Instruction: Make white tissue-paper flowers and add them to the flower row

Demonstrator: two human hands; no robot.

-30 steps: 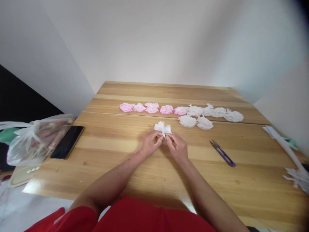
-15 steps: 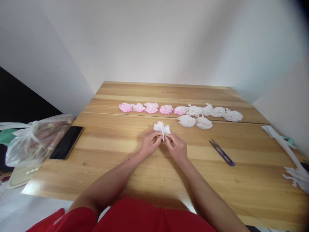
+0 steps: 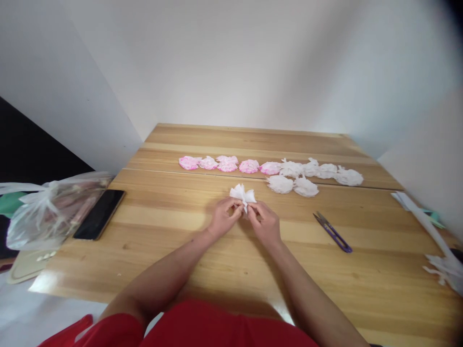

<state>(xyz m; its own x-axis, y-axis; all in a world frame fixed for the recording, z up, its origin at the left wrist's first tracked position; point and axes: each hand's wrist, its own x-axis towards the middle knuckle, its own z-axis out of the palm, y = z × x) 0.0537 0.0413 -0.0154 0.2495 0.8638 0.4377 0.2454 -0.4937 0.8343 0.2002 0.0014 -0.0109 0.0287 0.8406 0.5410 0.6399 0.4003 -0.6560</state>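
Between both hands, a white tissue-paper flower (image 3: pixel 242 193) is pinched at its middle, its layers fanned out above the fingertips. My left hand (image 3: pixel 224 215) grips it from the left with thumb and fingers together. From the right, my right hand (image 3: pixel 265 222) pinches the same flower. Beyond the hands, a row of pink-edged paper flowers (image 3: pixel 249 166) runs on into plain white paper flowers (image 3: pixel 327 170). Two more white flowers (image 3: pixel 279 184) lie in front of that row. The exact spot where the fingertips meet the paper is partly hidden.
Purple-handled thread snips (image 3: pixel 333 233) lie on the wooden table (image 3: pixel 181 279) to the right. A black phone (image 3: pixel 99 214) and a clear plastic bag (image 3: pixel 43 212) are at the left. White paper strips (image 3: pixel 425 219) and crumpled white paper (image 3: pixel 446 271) line the right edge.
Both hands keep their pinch on the white flower, with hardly any movement of the fingers. The whole view has shifted very slightly.
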